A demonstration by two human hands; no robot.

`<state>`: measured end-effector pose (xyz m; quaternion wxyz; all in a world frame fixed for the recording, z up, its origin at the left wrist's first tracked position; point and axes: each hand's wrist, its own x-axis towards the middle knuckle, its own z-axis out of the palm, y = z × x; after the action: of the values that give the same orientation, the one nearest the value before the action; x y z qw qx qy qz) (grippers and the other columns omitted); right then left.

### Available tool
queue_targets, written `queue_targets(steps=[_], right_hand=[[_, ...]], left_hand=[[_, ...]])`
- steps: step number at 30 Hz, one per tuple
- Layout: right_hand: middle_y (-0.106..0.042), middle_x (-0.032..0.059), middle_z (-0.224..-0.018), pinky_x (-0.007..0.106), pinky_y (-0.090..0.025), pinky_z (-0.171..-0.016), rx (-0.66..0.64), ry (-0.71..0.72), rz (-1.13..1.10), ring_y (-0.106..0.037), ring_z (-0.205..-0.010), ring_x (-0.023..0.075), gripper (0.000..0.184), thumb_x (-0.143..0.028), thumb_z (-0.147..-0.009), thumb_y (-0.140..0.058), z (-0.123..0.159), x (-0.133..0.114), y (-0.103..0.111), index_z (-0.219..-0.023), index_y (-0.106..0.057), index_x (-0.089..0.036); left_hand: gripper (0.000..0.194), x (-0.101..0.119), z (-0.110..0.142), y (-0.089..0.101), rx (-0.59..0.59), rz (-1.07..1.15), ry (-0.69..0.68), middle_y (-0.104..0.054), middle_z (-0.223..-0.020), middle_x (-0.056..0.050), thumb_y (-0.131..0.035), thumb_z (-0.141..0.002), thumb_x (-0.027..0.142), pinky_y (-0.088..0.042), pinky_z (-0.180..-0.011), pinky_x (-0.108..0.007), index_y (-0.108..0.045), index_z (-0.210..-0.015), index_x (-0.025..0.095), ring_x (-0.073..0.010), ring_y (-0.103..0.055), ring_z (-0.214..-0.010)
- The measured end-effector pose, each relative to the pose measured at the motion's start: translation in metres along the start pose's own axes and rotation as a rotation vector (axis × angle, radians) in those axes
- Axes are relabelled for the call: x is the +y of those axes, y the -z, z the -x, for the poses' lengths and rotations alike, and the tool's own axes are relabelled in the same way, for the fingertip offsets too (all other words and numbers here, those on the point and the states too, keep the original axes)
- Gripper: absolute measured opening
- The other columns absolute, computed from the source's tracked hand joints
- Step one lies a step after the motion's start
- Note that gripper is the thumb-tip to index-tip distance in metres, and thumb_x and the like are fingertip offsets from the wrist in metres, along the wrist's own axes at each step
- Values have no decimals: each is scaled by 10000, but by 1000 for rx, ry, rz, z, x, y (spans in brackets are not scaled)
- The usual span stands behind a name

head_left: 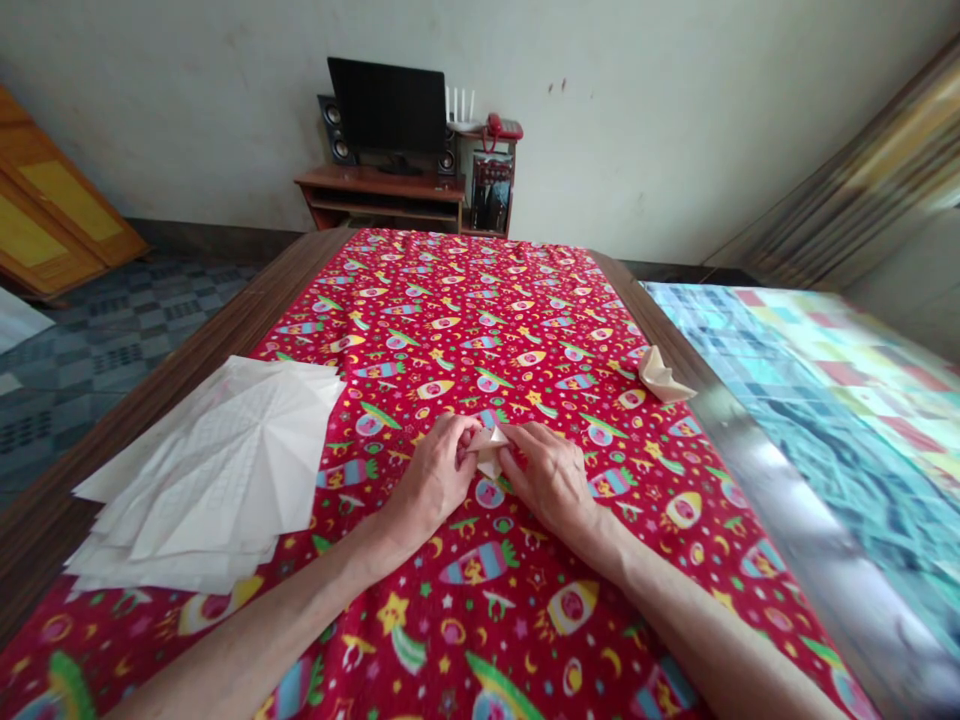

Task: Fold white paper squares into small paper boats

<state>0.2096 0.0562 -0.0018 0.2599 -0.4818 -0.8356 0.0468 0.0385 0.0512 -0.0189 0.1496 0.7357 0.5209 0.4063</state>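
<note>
Between my two hands is a small piece of folded cream paper (491, 458), held just above the patterned red cloth. My left hand (439, 460) pinches its left side, fingers curled in. On the other side my right hand (551, 470) grips it between thumb and fingers. Parts of the paper are hidden behind the fingers. To the left lies a stack of creased cream paper sheets (225, 470), the top one marked with fold lines fanning out from one point. A finished-looking folded paper shape (661, 378) with pointed ends sits near the table's right edge.
The red cloth (480, 330) covers most of a brown wooden table (247, 310). Beyond it stand a desk (382, 185) with a monitor (387, 108), speakers and a red telephone (504, 128). A bed (847, 420) is on the right, a yellow cabinet (64, 200) on the left.
</note>
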Motion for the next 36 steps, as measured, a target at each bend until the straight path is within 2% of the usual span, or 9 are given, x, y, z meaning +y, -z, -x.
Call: queue_targets(steps=[4, 8, 13, 17, 23, 28, 32, 36], right_hand=[[-644, 25, -828, 217, -393, -660, -11, 35, -19, -592, -757, 135, 191, -181, -889, -496, 1, 4, -7, -993, -653, -208], [-638, 25, -785, 235, -377, -610, -13, 103, 97, -569, -703, 141, 161, -186, -894, -519, 3, 6, -6, -963, -663, -202], [-620, 48, -852, 260, -361, -559, -111, 280, 240, -529, -741, 163, 209, -186, -918, -510, 7, 10, 5, -1101, -611, -180], [-592, 54, -877, 262, -355, -541, -211, 293, 262, -512, -767, 169, 222, -190, -925, -501, 7, 14, 13, -1133, -580, -188], [-566, 49, -868, 261, -335, -543, -251, 315, 261, -490, -760, 161, 179, -217, -937, -491, 5, 16, 15, -1088, -581, -182], [-552, 38, -867, 259, -305, -526, -243, 331, 273, -472, -755, 157, 133, -235, -929, -510, 3, 19, 15, -1031, -591, -209], [-555, 44, -883, 259, -314, -526, -242, 327, 267, -470, -766, 163, 196, -237, -932, -501, 5, 19, 16, -1112, -573, -214], [-559, 51, -905, 264, -353, -566, -228, 333, 255, -474, -794, 173, 255, -228, -935, -490, 8, 20, 16, -1182, -551, -204]], left_hand=[[252, -1, -1, 0, -11, 34, 0, -568, -842, -5, -558, -746, 12, -498, -655, -233, -545, -932, 181, -128, -577, -726], [149, -2, -1, 5, -87, -14, -67, -573, -804, -2, -553, -794, 33, -501, -658, -238, -568, -821, 179, -127, -585, -710], [161, -1, 6, 12, -222, -151, -213, -592, -930, -39, -453, -924, 122, -520, -794, -292, -600, -969, 171, -161, -599, -867], [241, 3, 6, 18, -292, -304, -321, -579, -970, -51, -414, -949, 132, -518, -825, -328, -553, -1144, 164, -187, -567, -931], [268, 11, 1, 26, -413, -426, -330, -565, -995, -54, -431, -941, 130, -505, -848, -362, -534, -1185, 170, -204, -536, -944], [258, 14, 1, 30, -451, -507, -322, -559, -1025, -53, -450, -938, 161, -504, -810, -360, -538, -1178, 198, -215, -532, -952], [296, 13, 4, 30, -432, -523, -341, -561, -1037, -56, -440, -940, 147, -497, -817, -355, -504, -1224, 199, -212, -531, -958], [225, 12, 7, 30, -428, -509, -376, -569, -977, -64, -442, -935, 130, -483, -850, -354, -556, -1128, 146, -210, -527, -933]])
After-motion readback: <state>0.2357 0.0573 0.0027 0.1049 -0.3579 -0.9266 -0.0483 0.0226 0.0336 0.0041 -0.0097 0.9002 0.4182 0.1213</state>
